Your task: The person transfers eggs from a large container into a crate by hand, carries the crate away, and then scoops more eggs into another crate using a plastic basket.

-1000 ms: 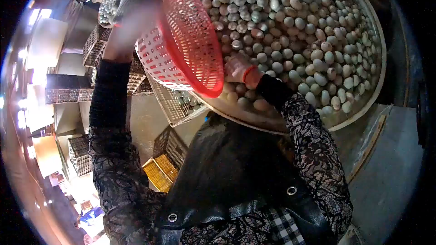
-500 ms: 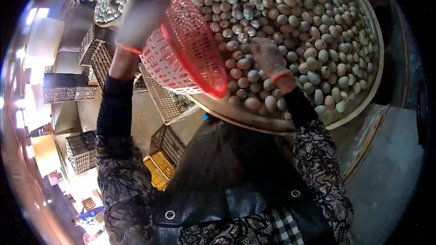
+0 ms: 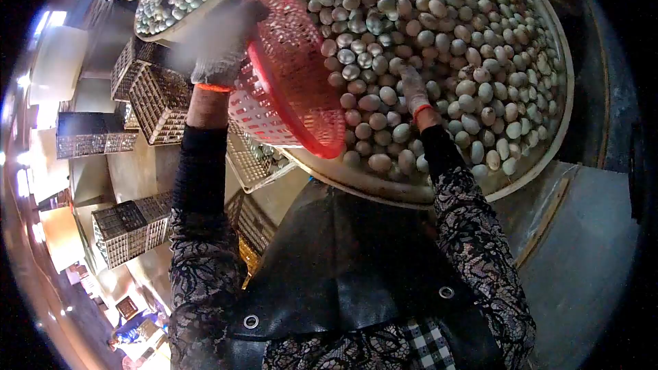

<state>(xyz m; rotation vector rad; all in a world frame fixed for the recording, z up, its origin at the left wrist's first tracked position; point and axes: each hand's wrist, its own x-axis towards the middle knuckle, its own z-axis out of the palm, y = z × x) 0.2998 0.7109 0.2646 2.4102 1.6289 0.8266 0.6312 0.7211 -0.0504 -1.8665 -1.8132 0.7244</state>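
Note:
My left hand [image 3: 218, 41], in a grey work glove with an orange cuff, grips the upper rim of a red plastic basket [image 3: 267, 75]. A blurred patch hides part of that glove. The basket is tilted on its side, its mouth facing right, over the near left edge of a large round tub [image 3: 404, 195]. Many pale, greyish eggs [image 3: 473, 68] fill the tub. Among them, right of the basket, my gloved right hand [image 3: 412, 89] reaches in edge-on. Its fingers look stretched out against the eggs, with the tips partly hidden.
A second tub of eggs [image 3: 171, 7] stands at the upper left. Stacked slatted crates [image 3: 161, 103] and another crate stack [image 3: 130, 229] are on the left floor. A pale crate [image 3: 250, 168] sits below the basket. A person [image 3: 133, 329] is far off at the lower left.
My left hand has shifted right and slightly down; the basket's lower end has dipped slightly. My right hand has turned edge-on and moved slightly right among the eggs.

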